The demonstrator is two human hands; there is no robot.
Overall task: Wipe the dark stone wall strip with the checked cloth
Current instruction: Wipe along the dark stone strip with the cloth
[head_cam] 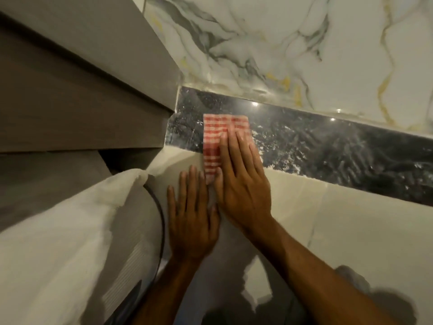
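Evidently soft and light, the folded checked cloth (219, 139) lies flat on the dark stone wall strip (328, 148), pressed by the flat, open right hand (243, 184); the left hand (191, 221), open, holds nothing.

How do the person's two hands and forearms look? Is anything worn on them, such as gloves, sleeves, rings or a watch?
Both are bare. The left hand and the right hand show no gloves and no visible rings. The forearms have no sleeves, watch or bracelet as far as the picture shows.

Both hands lie flat, fingers extended: left hand (191, 221) lower, right hand (241, 184) reaching higher.
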